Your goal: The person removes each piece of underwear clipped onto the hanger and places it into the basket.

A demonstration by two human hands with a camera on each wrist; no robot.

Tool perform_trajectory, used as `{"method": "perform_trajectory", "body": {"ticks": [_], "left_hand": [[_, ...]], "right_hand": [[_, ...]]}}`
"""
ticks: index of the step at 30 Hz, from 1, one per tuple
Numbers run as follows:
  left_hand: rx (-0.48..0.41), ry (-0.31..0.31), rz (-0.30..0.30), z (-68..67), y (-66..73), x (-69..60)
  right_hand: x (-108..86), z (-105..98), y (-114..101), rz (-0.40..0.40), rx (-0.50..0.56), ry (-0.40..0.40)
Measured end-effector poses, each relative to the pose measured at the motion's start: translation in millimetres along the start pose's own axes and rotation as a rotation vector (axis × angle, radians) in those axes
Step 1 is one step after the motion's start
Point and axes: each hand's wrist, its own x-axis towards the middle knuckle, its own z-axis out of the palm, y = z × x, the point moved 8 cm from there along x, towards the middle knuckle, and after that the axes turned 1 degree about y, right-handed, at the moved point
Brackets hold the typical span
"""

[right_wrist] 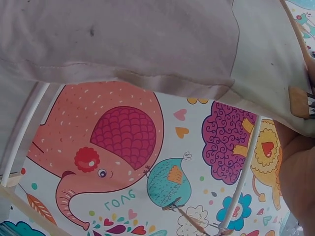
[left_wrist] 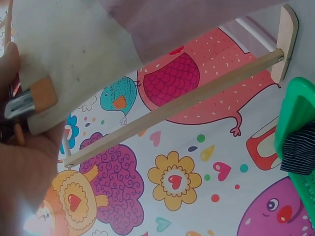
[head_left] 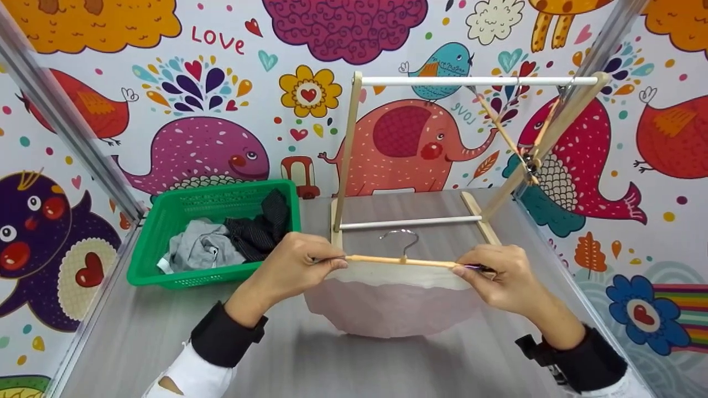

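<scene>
A wooden clip hanger (head_left: pixel 428 262) with a metal hook is held level above the table. A white and pale pink cloth (head_left: pixel 387 309) hangs down from it. My left hand (head_left: pixel 301 265) grips the hanger's left end, where a clip (left_wrist: pixel 37 102) shows against the cloth in the left wrist view. On the other end, my right hand (head_left: pixel 500 276) pinches around the right clip (right_wrist: pixel 300 102), which also lies against the cloth. Parts of both clips are hidden by the fingers.
Behind the hanger stands a wooden rack (head_left: pixel 347 155) with a white top rail (head_left: pixel 409 81). More wooden hangers (head_left: pixel 500 124) hang at its right side. A green basket (head_left: pixel 141 249) on the left holds grey cloth (head_left: pixel 202 243) and dark striped cloth (head_left: pixel 257 235). Patterned walls surround the table.
</scene>
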Motion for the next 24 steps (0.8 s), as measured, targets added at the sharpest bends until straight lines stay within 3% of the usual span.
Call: {"method": "perform_trajectory", "body": {"ticks": [5, 10, 13, 19, 24], "left_hand": [[0.008, 0.065, 0.08, -2.4, 5.9, -1.2], [0.011, 0.11, 0.083, -5.1, 3.7, -3.9], [0.021, 0.126, 0.085, -6.9, 2.2, -6.7], [0.042, 0.146, 0.085, -8.9, 1.7, -10.4], [0.04, 0.156, 0.088, -8.5, 4.7, -10.3]], "right_hand": [[-8.2, -6.0, 14.6, 0.136, 0.02, -0.016], [-16.0, -10.6, 26.7, 0.311, 0.037, -0.045], [-17.6, -12.7, 30.4, 0.358, 0.03, -0.04], [-15.2, -16.9, 35.1, 0.4, 0.067, -0.009], [-14.0, -16.7, 34.7, 0.335, 0.103, 0.028]]}}
